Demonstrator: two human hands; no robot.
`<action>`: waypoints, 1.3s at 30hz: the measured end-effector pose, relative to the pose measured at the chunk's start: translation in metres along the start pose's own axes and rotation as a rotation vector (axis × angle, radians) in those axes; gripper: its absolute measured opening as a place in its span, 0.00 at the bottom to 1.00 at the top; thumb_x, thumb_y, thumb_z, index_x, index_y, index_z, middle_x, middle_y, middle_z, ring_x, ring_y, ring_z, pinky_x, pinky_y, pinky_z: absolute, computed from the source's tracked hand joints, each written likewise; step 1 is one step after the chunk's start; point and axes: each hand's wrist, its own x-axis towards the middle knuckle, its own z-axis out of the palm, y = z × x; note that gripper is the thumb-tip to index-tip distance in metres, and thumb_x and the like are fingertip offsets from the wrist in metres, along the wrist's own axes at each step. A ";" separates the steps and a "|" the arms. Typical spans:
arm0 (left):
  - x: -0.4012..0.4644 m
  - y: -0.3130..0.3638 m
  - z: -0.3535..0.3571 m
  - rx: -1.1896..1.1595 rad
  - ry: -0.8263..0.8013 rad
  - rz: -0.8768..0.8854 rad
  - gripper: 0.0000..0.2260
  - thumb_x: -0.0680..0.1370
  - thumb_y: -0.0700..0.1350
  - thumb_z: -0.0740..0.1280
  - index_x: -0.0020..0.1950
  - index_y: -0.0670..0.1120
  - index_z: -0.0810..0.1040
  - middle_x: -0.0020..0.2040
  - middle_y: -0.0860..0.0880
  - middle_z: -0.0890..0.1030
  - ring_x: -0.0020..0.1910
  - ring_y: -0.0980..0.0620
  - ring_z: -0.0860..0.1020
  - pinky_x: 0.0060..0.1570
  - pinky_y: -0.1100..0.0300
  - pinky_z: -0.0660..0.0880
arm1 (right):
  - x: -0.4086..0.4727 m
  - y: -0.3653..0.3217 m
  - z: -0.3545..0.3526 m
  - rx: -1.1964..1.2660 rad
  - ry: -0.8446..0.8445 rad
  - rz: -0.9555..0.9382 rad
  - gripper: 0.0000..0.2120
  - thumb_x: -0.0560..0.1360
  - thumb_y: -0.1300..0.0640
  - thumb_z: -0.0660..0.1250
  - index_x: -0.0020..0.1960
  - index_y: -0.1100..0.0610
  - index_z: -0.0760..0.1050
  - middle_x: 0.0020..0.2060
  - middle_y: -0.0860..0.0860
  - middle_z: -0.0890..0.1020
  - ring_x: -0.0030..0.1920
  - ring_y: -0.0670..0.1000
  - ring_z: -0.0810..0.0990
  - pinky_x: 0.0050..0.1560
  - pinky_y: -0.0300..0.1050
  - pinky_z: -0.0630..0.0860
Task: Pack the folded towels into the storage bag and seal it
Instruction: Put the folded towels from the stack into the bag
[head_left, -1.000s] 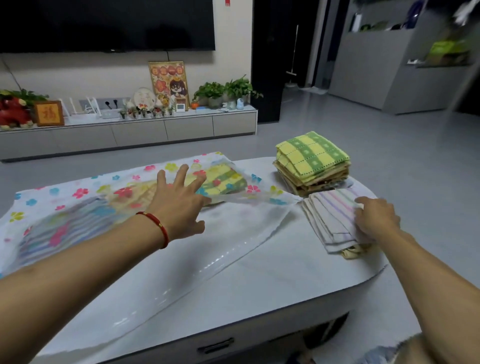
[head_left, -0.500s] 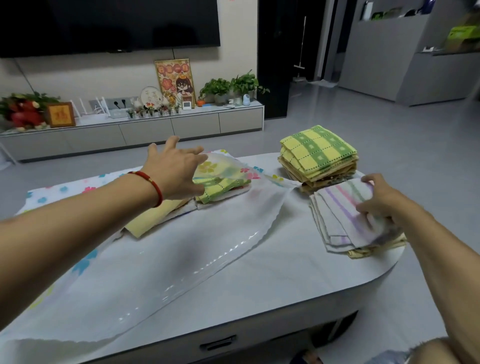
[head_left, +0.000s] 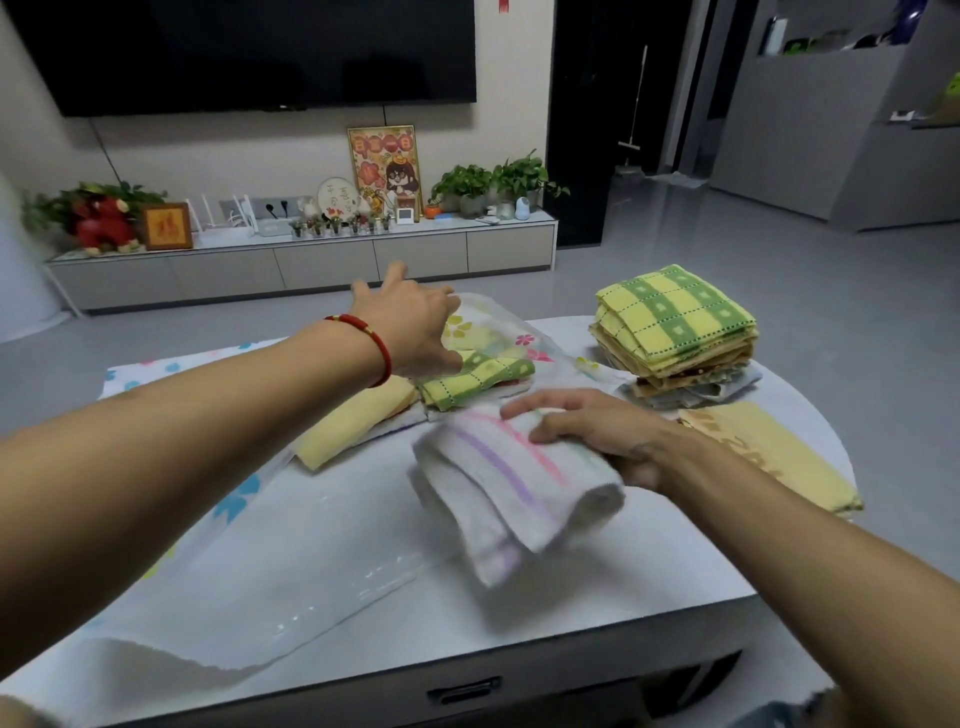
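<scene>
1 striped towel (head_left: 511, 483) now w/ right hand (head_left: 597, 436)

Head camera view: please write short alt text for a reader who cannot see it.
A person's right hand carries a folded white striped towel toward a flowered storage bag, whose flap the left hand lifts. Yellow towels already lie inside; a stack of folded towels waits on the white table.

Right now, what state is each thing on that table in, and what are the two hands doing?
Storage bag: unsealed, top layer lifted.
Left hand: holding the bag's flap up.
Right hand: gripping the striped towel, folded, blurred.
Checked towel: folded, inside the bag.
Towel stack: folded, unpacked.
Yellow towel: flat, unpacked.
</scene>
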 end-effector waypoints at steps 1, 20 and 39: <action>0.000 -0.001 -0.002 -0.005 0.002 -0.004 0.31 0.73 0.62 0.67 0.71 0.49 0.69 0.72 0.52 0.71 0.72 0.38 0.59 0.59 0.32 0.66 | 0.018 0.002 0.007 0.032 0.099 -0.030 0.15 0.74 0.67 0.69 0.53 0.53 0.87 0.49 0.54 0.88 0.43 0.51 0.85 0.42 0.44 0.82; -0.028 -0.013 0.002 -0.091 0.081 0.094 0.28 0.73 0.60 0.67 0.71 0.52 0.72 0.78 0.57 0.63 0.76 0.39 0.55 0.64 0.29 0.65 | 0.157 0.049 0.050 -0.043 0.724 0.040 0.34 0.82 0.57 0.65 0.84 0.52 0.54 0.77 0.58 0.68 0.72 0.61 0.72 0.71 0.47 0.69; -0.029 0.008 0.028 -0.125 0.100 0.046 0.30 0.72 0.58 0.67 0.74 0.55 0.68 0.80 0.51 0.57 0.76 0.37 0.56 0.65 0.33 0.63 | 0.016 0.044 -0.034 -1.077 0.732 0.175 0.10 0.69 0.53 0.63 0.37 0.57 0.78 0.35 0.54 0.84 0.40 0.59 0.84 0.37 0.45 0.77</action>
